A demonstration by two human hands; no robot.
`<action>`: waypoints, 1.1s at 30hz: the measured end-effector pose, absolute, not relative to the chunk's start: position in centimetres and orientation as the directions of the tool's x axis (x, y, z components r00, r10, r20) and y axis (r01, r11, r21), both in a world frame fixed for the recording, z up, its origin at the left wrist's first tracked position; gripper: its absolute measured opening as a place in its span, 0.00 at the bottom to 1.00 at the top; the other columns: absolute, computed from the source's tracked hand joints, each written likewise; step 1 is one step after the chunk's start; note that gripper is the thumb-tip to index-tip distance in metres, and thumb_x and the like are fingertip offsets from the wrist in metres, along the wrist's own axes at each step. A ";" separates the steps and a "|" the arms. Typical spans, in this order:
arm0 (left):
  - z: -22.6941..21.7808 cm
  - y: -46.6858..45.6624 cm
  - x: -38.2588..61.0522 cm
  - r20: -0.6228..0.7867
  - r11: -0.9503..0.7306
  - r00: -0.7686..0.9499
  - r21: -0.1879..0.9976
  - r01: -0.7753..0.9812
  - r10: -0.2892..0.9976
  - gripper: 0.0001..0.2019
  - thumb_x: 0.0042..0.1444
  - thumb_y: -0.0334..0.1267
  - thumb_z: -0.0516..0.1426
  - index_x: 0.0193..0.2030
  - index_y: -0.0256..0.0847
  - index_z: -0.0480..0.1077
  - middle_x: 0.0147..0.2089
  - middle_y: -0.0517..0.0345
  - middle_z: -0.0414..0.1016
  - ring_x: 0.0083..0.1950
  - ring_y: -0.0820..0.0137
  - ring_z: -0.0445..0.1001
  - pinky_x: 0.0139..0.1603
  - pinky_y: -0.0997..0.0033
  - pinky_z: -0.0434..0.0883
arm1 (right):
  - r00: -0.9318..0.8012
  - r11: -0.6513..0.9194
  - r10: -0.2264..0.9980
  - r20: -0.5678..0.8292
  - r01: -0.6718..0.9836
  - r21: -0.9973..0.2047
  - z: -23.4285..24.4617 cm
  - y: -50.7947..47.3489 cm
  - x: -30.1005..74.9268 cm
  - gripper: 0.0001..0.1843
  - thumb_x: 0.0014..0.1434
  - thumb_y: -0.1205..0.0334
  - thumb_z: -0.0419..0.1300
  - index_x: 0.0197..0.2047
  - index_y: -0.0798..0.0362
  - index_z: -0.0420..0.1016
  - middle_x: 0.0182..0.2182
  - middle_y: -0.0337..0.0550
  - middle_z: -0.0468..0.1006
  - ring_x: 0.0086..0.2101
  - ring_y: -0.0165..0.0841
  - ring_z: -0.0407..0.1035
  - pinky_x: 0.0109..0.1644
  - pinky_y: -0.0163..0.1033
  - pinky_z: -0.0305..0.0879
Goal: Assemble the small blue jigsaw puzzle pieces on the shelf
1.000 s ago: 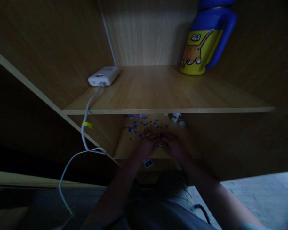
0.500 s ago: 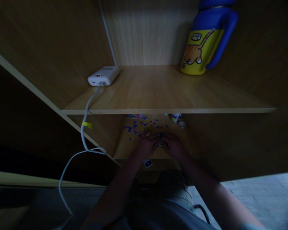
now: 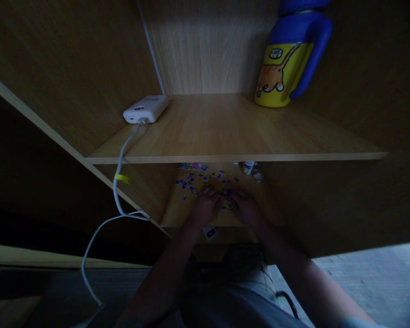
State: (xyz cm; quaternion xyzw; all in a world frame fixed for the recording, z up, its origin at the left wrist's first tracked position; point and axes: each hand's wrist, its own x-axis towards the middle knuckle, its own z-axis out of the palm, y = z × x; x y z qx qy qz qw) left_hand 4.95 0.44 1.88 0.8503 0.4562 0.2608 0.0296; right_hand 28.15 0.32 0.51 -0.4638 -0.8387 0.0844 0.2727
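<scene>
- On the lower shelf, a blue-and-yellow puzzle cluster lies between the left hand and right hand.
- Both hands have curled fingers, close to the cluster; whether either grips a piece, I cannot tell.
- Loose blue pieces lie scattered beyond the left hand.

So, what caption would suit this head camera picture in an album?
Left hand and right hand beside scattered puzzle pieces, below a shelf holding a blue-and-yellow bottle.

Hands: grip too dim to tell; bottle cropped at top
</scene>
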 end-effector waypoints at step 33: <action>1.8 0.3 5.0 0.377 -0.652 0.543 0.281 0.705 0.750 0.13 0.75 0.36 0.60 0.59 0.48 0.85 0.53 0.50 0.87 0.58 0.55 0.79 0.65 0.48 0.76 | -0.469 0.586 0.808 0.356 0.699 -0.409 0.4 0.5 28.2 0.24 0.68 0.73 0.63 0.62 0.44 0.86 0.58 0.47 0.88 0.58 0.43 0.80 0.69 0.54 0.73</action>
